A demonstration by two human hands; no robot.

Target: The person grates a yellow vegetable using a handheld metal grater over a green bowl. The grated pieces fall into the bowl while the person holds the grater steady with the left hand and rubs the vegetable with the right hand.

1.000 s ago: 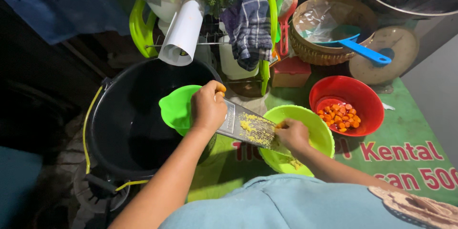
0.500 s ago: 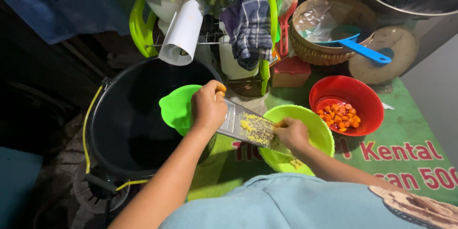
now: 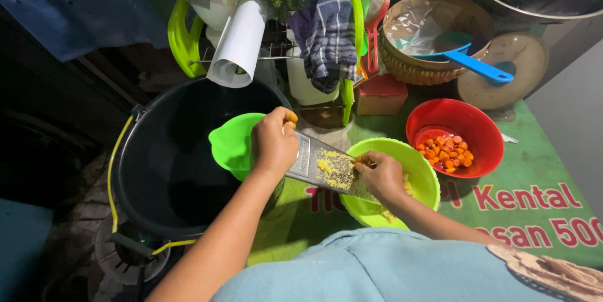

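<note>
My left hand [image 3: 273, 142] grips the upper end of a flat metal grater [image 3: 326, 167] that slants down into a lime green bowl [image 3: 418, 173]. My right hand [image 3: 380, 176] presses a small yellow piece, mostly hidden by the fingers, against the grater's lower part. Yellow shreds cling to the grater face and lie in the bowl. My fingertips are stained yellow.
A big black bucket [image 3: 169, 164] with a green scoop [image 3: 232, 145] on its rim stands left. A red bowl [image 3: 455, 132] of chopped carrot sits right, on a green printed cloth [image 3: 534, 176]. Behind are a woven basket [image 3: 427, 38] with a blue ladle [image 3: 480, 66], a checked towel [image 3: 323, 32], and a white paper roll [image 3: 239, 41].
My right hand has shifted slightly along the grater; the left hand and the grater stay where they were.
</note>
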